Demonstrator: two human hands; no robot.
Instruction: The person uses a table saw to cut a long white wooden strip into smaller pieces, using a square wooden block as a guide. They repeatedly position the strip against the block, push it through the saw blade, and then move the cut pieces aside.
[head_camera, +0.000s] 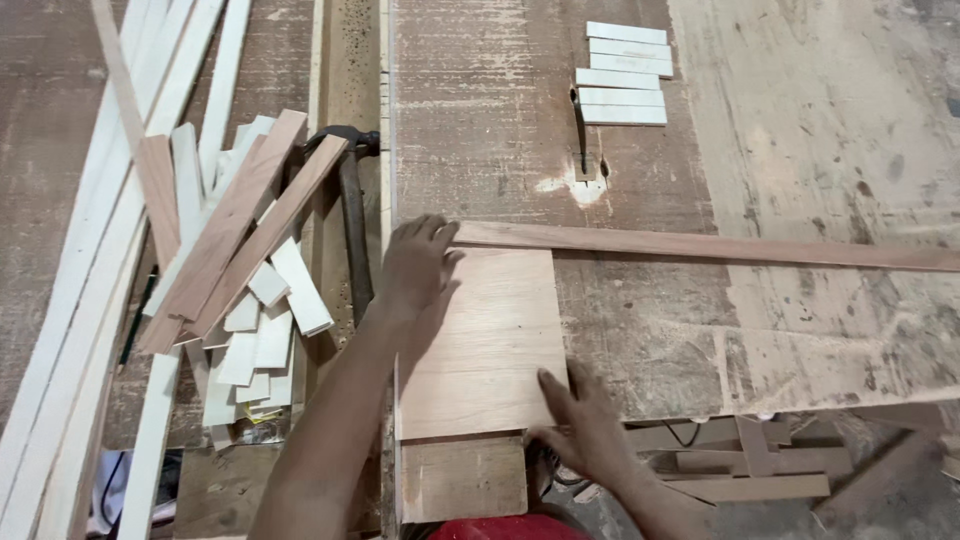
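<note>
A square plywood panel (490, 340) lies flat on the worn workbench (640, 320), its far edge against a long wooden strip (720, 245) that runs to the right. My left hand (415, 265) presses flat on the panel's far left corner, fingers spread. My right hand (585, 420) grips the panel's near right corner at the bench edge. A saw blade slot (581, 135) is set in the bench beyond the strip.
Several short white wood pieces (622, 75) are stacked at the back of the bench. A hammer (350, 200) lies in the gap to the left. Long pale slats and brown offcuts (220, 240) are heaped at left. Scrap strips (750, 470) lie below the bench edge.
</note>
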